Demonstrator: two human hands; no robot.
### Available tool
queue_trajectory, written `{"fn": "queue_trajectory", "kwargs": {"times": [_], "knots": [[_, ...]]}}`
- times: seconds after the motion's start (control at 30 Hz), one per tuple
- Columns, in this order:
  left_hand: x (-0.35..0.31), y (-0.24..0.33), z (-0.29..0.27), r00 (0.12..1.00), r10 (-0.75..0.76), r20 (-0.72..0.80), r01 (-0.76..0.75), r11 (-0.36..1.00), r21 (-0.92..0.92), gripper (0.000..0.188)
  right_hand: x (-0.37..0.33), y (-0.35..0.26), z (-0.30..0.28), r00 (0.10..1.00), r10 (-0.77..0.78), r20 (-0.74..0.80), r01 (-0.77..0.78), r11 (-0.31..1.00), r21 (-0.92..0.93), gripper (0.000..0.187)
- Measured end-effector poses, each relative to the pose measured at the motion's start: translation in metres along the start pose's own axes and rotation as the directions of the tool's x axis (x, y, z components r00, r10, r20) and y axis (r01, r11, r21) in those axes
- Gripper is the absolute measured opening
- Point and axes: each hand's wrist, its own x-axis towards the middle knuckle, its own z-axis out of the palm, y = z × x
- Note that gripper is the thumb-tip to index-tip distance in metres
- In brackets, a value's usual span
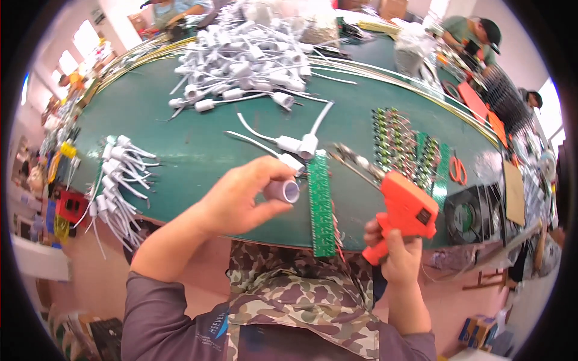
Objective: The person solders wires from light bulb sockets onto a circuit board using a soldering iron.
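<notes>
Between bent fingers of the left hand (241, 195): one white socket (282, 192), hollow end showing. Wrapped inside the right hand (398, 253): orange gun-shaped tool (407, 207). Right of left fingertips: green board (321, 207). Beyond: loose sockets (308, 146), then socket heap (244, 67).

White socket (283, 192): rear end covered by the left fingers (272, 167); cord attachment cannot be told.
Orange glue gun (409, 207): trigger and part of handle hidden by the right fingers (395, 242); front end blurred.
Green circuit strip (321, 207): traces too small to read.
Socket pile (247, 63): lower pieces buried, toward far edge of counter (198, 138); count uncertain.
Near edge: partly hidden behind left forearm (167, 243).
Person beyond far edge, left (177, 12): head cut off by picture's top.
</notes>
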Motion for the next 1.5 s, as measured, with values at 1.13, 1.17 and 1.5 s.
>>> {"fn": "queue_trajectory", "kwargs": {"times": [1.13, 1.17, 1.5], "knots": [[0.020, 0.013, 0.080, 0.960, 0.278, 0.021, -0.276, 0.941, 0.193, 0.030, 0.025, 0.001, 0.038, 0.998, 0.026, 0.066, -0.021, 0.998, -0.066, 0.039], [0.020, 0.013, 0.080, 0.965, 0.262, 0.012, -0.259, 0.945, 0.201, 0.031, 0.024, 0.004, 0.038, 0.999, -0.025, 0.028, 0.028, 0.994, -0.106, 0.038], [0.023, 0.028, 0.070, 0.981, -0.105, 0.161, 0.098, 0.994, 0.051, 0.046, 0.024, 0.019, 0.042, 0.828, -0.547, 0.122, 0.466, 0.549, -0.694, 0.050]]}}
